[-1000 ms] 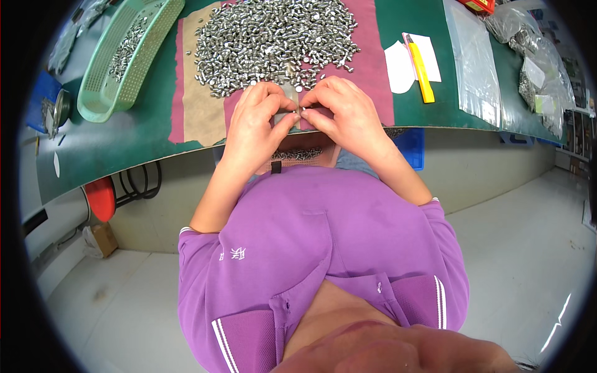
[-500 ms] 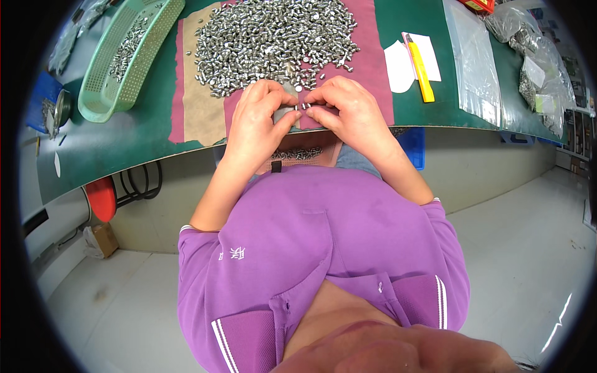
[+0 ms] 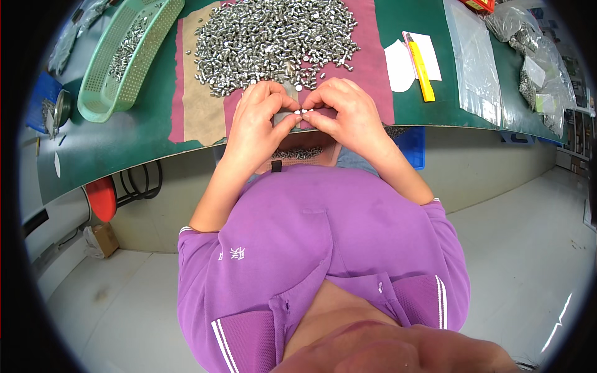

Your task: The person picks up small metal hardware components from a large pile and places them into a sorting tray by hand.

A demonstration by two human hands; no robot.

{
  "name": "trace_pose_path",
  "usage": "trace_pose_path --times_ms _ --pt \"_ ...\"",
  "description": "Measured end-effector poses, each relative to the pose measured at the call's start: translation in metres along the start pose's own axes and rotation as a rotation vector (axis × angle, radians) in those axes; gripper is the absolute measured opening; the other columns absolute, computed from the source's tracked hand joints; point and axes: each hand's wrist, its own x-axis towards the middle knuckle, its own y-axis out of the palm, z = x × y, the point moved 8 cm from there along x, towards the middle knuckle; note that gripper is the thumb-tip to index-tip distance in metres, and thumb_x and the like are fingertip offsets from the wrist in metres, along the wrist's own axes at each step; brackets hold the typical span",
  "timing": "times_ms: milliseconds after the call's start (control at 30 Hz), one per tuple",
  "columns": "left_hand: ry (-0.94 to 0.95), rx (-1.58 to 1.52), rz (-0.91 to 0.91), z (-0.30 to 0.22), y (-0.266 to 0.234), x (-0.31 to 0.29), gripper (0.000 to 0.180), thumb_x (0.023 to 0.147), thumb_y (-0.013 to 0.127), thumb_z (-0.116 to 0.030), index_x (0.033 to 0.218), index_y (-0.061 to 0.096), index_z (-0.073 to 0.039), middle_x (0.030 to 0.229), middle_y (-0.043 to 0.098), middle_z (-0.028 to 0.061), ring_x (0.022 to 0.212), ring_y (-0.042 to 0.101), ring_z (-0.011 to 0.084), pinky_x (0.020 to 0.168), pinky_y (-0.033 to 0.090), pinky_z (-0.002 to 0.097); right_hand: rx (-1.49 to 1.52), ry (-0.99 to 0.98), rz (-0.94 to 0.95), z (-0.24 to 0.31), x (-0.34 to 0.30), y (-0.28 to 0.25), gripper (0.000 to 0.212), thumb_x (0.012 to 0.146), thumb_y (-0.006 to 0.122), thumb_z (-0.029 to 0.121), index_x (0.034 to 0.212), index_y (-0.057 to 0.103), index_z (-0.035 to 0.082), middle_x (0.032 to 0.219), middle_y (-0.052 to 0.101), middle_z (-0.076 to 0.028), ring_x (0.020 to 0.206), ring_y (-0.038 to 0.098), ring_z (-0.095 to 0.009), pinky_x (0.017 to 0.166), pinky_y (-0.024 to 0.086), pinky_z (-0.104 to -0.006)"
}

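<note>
Green table (image 3: 140,132), pinched parts (image 3: 304,112) — partly hidden

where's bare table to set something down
Bare green tabletop shows between the green basket and the striped cloth, and on the near side of the yellow tool. Crowded: the cloth's far part, heaped with small metal pieces, and the right end, under plastic bags.

- The head view — a wide fisheye — looks steeply down from head height, over the purple shirt (image 3: 298,230) close below.
- It faces the green table (image 3: 124,149), farther off, with left hand (image 3: 260,118) and right hand (image 3: 348,110) above centre.
</note>
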Motion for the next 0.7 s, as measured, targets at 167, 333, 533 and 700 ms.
trace_pose_path --times_ms 167,333,533,700 --pt "0.004 -0.020 0.018 -0.001 -0.002 -0.003 0.024 0.072 0.078 -0.004 0.093 0.067 -0.003 0.097 0.059 0.0083 0.097 0.058 0.0272 0.083 0.047 0.0377 0.067 0.039 0.005 -0.002 -0.002 -0.001 0.020 0.075 0.078 0.018 0.091 0.068 0.011 0.084 0.062 -0.004 0.083 0.061 -0.027 0.076 0.049 -0.0408" --pt "0.045 0.018 -0.032 -0.005 -0.003 -0.003 0.018 0.074 0.076 -0.007 0.089 0.066 -0.005 0.094 0.058 0.0069 0.091 0.057 0.0281 0.079 0.047 0.0401 -0.021 -0.030 -0.063 0.001 -0.004 0.000 0.021 0.075 0.078 0.020 0.092 0.070 0.011 0.086 0.062 -0.005 0.087 0.060 -0.027 0.080 0.048 -0.0414" --pt "0.099 -0.050 0.171 -0.014 0.002 -0.007 0.015 0.074 0.076 -0.008 0.085 0.066 -0.005 0.095 0.059 0.0068 0.090 0.057 0.0278 0.079 0.046 0.0403 -0.014 -0.141 0.160 0.004 -0.013 0.008 0.026 0.074 0.081 0.023 0.095 0.072 0.011 0.087 0.064 -0.004 0.086 0.062 -0.025 0.079 0.049 -0.0377" --pt "0.039 -0.121 0.162 -0.011 0.004 -0.005 0.026 0.076 0.075 -0.007 0.100 0.065 -0.005 0.104 0.062 0.0106 0.100 0.058 0.0311 0.087 0.047 0.0418 0.130 -0.139 0.173 0.008 -0.012 -0.003 0.025 0.075 0.080 0.022 0.095 0.071 0.008 0.089 0.066 -0.005 0.086 0.063 -0.024 0.078 0.050 -0.0366"
